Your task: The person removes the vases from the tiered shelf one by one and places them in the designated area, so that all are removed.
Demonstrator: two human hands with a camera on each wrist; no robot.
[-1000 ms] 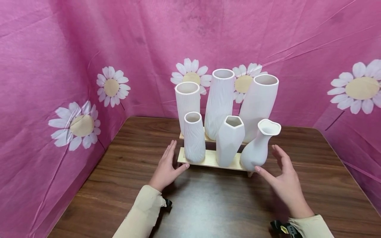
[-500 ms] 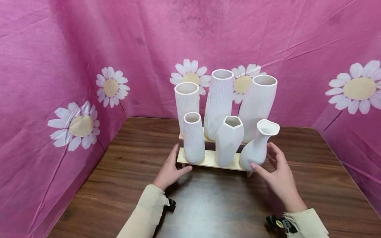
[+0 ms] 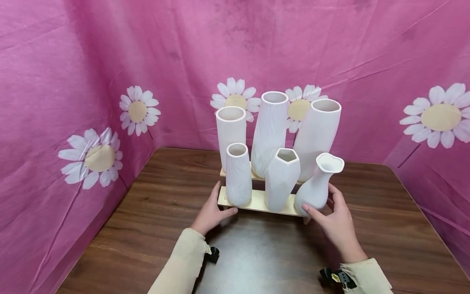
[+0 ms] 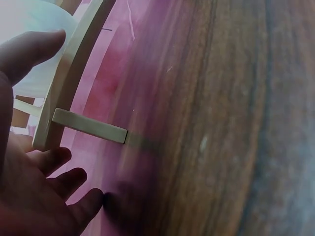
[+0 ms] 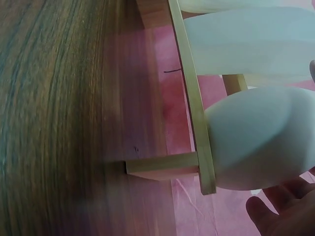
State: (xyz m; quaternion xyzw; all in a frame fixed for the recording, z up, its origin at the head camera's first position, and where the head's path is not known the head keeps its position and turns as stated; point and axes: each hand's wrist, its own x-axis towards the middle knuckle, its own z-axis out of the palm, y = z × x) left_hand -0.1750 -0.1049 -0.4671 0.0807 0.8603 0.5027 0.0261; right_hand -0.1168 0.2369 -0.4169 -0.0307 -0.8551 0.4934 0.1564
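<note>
A two-tier pale wooden stand (image 3: 258, 201) bears several white vases. In its front row are a slim swirl-textured vase (image 3: 238, 179), a faceted vase (image 3: 282, 181) and, at the right end, a round-bellied vase (image 3: 312, 196) with a wavy flared rim. My right hand (image 3: 339, 228) holds this last one low on its belly, thumb in front and fingers round the far side. At the stand's left end my left hand (image 3: 210, 214) is spread, its thumb before the front board and its fingers by the board's end (image 4: 49, 132).
Behind, on the upper tier, stand a ribbed vase (image 3: 230, 136), a tall leaf-textured vase (image 3: 271, 134) and a tall smooth vase (image 3: 317, 134). The stand rests on a dark wooden table (image 3: 147, 228). A pink cloth (image 3: 176, 49) with printed daisies hangs round the table.
My right hand has moved left and closed in on the round-bellied vase. My left hand has shifted slightly right against the stand's end. The head view has tilted up a little.
</note>
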